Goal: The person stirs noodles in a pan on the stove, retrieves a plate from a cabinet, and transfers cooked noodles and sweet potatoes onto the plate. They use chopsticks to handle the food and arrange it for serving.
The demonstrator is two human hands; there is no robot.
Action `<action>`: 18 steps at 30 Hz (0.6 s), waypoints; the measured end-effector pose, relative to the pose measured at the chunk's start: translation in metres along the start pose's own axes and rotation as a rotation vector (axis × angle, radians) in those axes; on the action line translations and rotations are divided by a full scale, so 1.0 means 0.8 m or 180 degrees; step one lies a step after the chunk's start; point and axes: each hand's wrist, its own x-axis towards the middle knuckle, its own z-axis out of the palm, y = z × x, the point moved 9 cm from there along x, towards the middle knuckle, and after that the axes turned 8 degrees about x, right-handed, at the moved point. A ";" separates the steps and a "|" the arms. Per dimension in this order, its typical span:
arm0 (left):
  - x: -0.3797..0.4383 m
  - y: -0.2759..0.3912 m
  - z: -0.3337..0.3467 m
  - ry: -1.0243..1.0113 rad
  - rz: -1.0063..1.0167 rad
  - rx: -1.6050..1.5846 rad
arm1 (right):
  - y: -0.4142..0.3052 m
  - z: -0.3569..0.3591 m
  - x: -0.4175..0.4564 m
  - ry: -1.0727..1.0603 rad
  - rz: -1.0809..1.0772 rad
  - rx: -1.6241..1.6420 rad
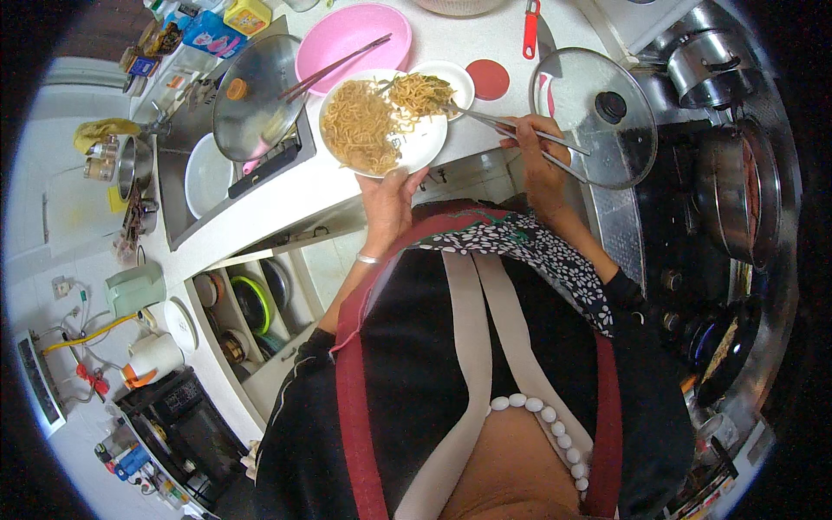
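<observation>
My left hand [390, 195] holds the near rim of a white plate [422, 146] at the counter's edge. Cooked noodles [361, 123] cover its left side. In my right hand [536, 153] is a pair of metal chopsticks [500, 121], their tips at a clump of noodles with greens [422, 93] over the plate's far right side. Just behind it, a small white dish [461, 81] is partly hidden by the plate and noodles. A pink basin [354, 42] stands behind the plate, with brown chopsticks [351, 64] lying across it.
To the right, a glass lid [624, 143] overlaps the counter's edge beside the stove. A red round lid [487, 79] and a red-handled peeler or knife [531, 32] lie behind. Another glass lid [247, 123] leans over the sink at left. Below, a drawer [260, 305] holding pans stands pulled out.
</observation>
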 end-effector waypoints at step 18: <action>0.005 0.005 0.002 -0.0005 -0.0107 0.0070 | 0.025 0.030 0.013 -0.0410 -0.0046 -0.0300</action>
